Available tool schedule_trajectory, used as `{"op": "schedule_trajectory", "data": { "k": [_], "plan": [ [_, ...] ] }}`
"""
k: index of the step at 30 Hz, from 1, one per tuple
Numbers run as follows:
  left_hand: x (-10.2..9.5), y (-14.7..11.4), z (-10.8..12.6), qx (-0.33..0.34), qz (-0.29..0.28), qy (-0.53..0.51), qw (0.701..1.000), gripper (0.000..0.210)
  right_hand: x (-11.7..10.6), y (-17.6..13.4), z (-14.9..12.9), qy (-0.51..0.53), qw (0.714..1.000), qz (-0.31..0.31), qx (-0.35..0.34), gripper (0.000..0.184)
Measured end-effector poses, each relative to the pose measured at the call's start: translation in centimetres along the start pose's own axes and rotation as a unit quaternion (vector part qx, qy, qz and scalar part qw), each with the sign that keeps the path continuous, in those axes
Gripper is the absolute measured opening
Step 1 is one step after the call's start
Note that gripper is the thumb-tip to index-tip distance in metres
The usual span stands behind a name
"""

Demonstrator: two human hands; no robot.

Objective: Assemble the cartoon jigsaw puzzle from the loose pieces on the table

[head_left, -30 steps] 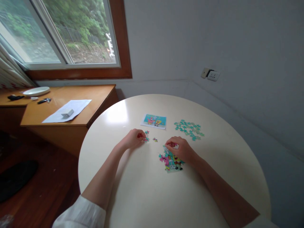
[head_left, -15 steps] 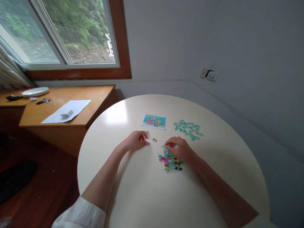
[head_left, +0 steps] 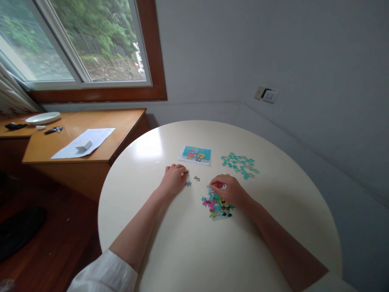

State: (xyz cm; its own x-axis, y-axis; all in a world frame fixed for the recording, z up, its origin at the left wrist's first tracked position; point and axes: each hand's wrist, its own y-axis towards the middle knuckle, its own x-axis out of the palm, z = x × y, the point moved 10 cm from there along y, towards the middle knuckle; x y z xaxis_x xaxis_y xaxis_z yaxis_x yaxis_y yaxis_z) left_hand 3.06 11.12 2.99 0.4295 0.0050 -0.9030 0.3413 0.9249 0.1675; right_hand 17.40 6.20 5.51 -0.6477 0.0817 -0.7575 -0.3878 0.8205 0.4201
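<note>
My left hand (head_left: 174, 178) is closed in a pinch left of the loose pieces, with a small puzzle piece (head_left: 185, 172) at its fingertips. Just below those fingers lies a pink and teal puzzle piece (head_left: 188, 183), and a multicoloured piece (head_left: 197, 178) rests to its right. The partly joined jigsaw puzzle (head_left: 216, 207), with pink and yellow cartoon figures, lies flat on the table. Over its upper right part is my right hand (head_left: 229, 190), thumb and fingers pinched together at the puzzle's top edge. The hand hides some of the joined pieces.
Behind the pieces lies a picture card (head_left: 196, 155) with the cartoon figures. Several teal puzzle pieces (head_left: 240, 164) are spread at the right. They all lie on a round white table (head_left: 176, 251). A wooden desk (head_left: 127, 125) with paper (head_left: 100, 136) stands at the left.
My left hand has turned and its fingers have closed on a piece that was lying by its fingertips. My right hand stays at the puzzle's top edge, almost unmoved.
</note>
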Motion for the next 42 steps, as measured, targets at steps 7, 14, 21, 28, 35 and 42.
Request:
{"op": "schedule_trajectory", "data": {
  "k": [7,14,21,28,35,42],
  "plan": [
    [-0.4,0.0,-0.4,-0.024,0.006,-0.005,1.0,0.024,0.1,0.0,0.2,-0.001,1.0,-0.003,0.004,0.006],
    [-0.2,0.1,-1.3,-0.057,0.006,-0.009,0.998,0.019,0.0,0.1,0.0,0.0,1.0,-0.001,0.0,0.007],
    [0.4,0.2,-1.8,-0.066,-0.001,-0.036,0.997,0.02,0.0,0.0,0.1,0.002,1.0,0.001,0.0,0.006],
    [0.7,0.3,-1.4,-0.05,-0.016,-0.014,0.999,0.021,0.1,0.0,0.1,0.005,1.0,-0.006,0.004,0.006],
    [0.4,0.2,-1.1,-0.044,-0.006,-0.025,0.999,0.023,0.1,0.0,0.2,0.008,1.0,-0.004,0.001,0.006],
    [0.5,0.3,-1.4,-0.054,-0.021,-0.012,0.998,0.021,0.3,0.0,0.3,0.007,1.0,-0.006,0.0,0.005]
  ]
}}
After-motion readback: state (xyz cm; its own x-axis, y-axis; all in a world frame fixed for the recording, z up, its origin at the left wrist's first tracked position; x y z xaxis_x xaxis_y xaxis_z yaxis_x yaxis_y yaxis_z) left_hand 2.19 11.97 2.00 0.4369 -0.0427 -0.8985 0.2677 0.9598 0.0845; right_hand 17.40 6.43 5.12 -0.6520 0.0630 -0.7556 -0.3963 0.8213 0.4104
